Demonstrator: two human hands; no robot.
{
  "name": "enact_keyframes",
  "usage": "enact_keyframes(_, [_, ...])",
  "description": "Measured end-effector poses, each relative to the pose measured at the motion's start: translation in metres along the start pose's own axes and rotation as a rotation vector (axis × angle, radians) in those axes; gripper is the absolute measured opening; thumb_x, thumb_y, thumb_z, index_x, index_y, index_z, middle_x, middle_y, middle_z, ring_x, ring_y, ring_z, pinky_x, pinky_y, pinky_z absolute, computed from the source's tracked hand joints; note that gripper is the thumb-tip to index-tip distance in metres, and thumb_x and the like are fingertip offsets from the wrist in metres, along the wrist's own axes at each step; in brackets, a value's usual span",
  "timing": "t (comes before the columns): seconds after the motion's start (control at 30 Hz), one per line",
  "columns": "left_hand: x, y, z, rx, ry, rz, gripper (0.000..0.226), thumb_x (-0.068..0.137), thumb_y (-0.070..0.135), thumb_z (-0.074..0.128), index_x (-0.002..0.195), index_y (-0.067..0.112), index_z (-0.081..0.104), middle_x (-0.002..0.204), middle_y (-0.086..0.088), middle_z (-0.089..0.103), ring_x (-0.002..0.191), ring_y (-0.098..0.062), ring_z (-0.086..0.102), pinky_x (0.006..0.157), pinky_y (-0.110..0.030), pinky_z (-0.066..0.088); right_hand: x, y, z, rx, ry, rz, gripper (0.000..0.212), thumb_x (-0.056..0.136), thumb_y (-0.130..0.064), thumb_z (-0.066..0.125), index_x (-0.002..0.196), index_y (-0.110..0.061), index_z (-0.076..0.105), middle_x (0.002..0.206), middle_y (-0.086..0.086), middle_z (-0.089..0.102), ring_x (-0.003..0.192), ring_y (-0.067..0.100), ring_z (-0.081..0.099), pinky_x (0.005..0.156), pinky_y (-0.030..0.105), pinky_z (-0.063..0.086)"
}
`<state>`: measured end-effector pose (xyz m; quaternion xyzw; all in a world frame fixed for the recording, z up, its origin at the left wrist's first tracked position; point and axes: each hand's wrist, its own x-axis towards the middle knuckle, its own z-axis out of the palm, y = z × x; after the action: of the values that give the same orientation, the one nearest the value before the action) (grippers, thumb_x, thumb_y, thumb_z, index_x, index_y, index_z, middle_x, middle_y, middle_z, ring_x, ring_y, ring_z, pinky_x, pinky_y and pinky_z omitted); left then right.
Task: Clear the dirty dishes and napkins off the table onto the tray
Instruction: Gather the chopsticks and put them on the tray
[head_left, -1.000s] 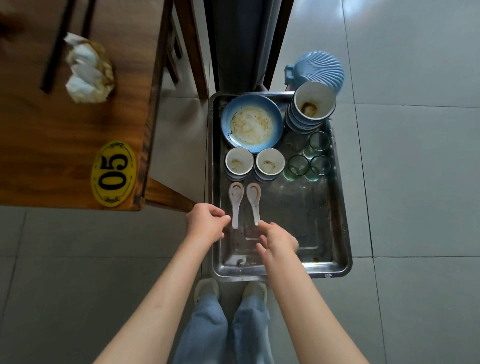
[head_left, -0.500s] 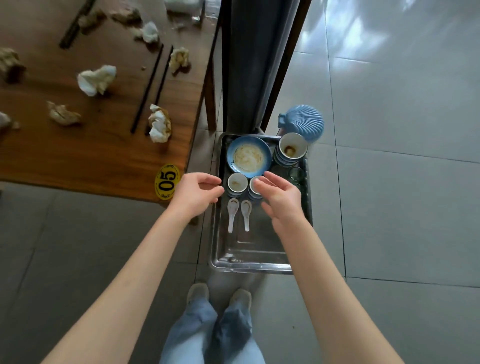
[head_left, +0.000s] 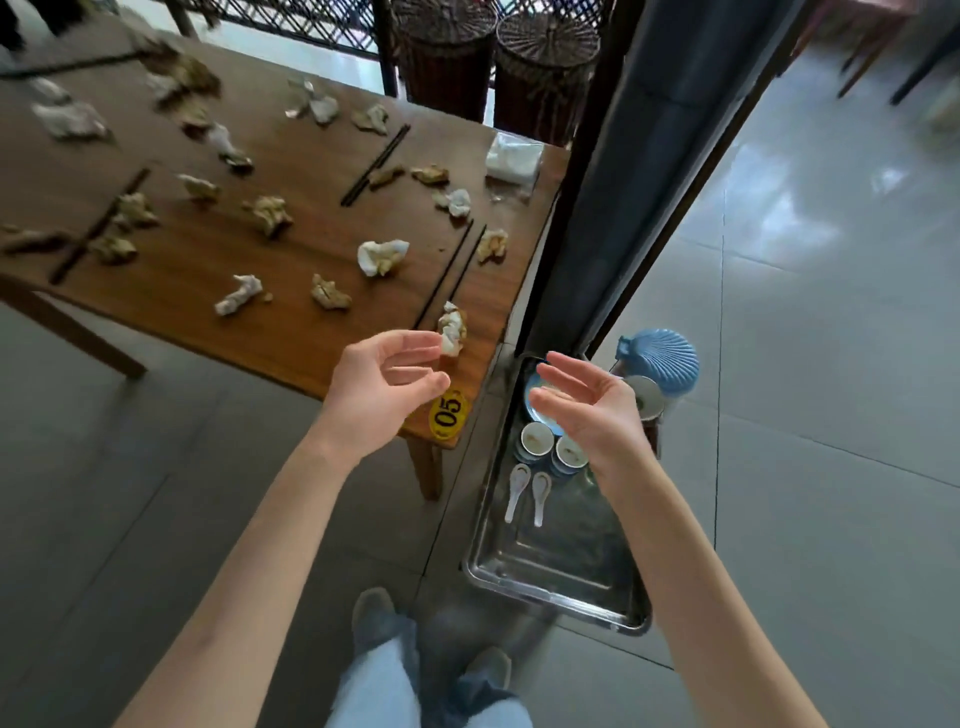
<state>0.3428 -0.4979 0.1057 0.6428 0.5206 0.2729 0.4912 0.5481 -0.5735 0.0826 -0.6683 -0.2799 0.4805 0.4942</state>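
Two empty hands hover loosely open; a crumpled napkin (head_left: 452, 328) lies just beyond the nearer left hand's (head_left: 382, 387) fingertips.

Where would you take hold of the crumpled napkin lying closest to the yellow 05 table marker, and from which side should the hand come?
Pinch the crumpled napkin across its bunched middle, coming from above. It probably crushes easily, stands as a small upright wad on the table, and offers no handle or flat edge. The left hand is nearest, open and empty, so it seems best placed to reach it.
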Motion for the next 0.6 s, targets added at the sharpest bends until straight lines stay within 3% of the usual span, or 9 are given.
enact_keyframes(0.13, [0.0,-0.004,-0.054,-0.022,0.102,0.006,0.04,0.075,0.025,0.075,0.111,0.038,0.06,0.104,0.029,0.059,0.086,0.013,0.06,0.064,-0.007,0.049,0.011,-0.027,0.047,-0.059,-0.088,-0.036,0.054,0.07,-0.013,0.08,0.12,-0.021,0.061,0.115,-0.004,0.067,0.106,0.01,0.063,0.087,0.024,0.052])
enact_keyframes(0.3, [0.018,-0.021,-0.126,-0.014,0.185,0.006,0.04,0.076,0.025,0.075,0.112,0.035,0.06,0.105,0.028,0.059,0.088,0.009,0.06,0.065,-0.009,0.051,0.031,-0.056,0.124,-0.091,-0.155,-0.07,0.053,0.069,-0.012,0.081,0.118,-0.019,0.062,0.117,-0.001,0.066,0.104,0.011,0.062,0.083,0.023,0.053])
enact_keyframes(0.47, [0.057,-0.045,-0.196,0.018,0.144,-0.002,0.042,0.076,0.024,0.075,0.115,0.033,0.062,0.109,0.023,0.061,0.089,0.01,0.06,0.064,-0.007,0.049,0.053,-0.078,0.204,-0.14,-0.171,-0.101,0.052,0.069,-0.018,0.082,0.117,-0.022,0.062,0.115,-0.007,0.065,0.105,0.01,0.061,0.08,0.019,0.051])
enact_keyframes(0.6, [0.093,-0.056,-0.238,0.027,0.092,-0.007,0.041,0.075,0.023,0.076,0.11,0.038,0.061,0.107,0.022,0.062,0.088,0.011,0.06,0.065,-0.009,0.05,0.075,-0.085,0.253,-0.16,-0.131,-0.104,0.046,0.07,-0.021,0.081,0.112,-0.028,0.061,0.107,-0.013,0.063,0.095,0.002,0.06,0.061,0.005,0.048])
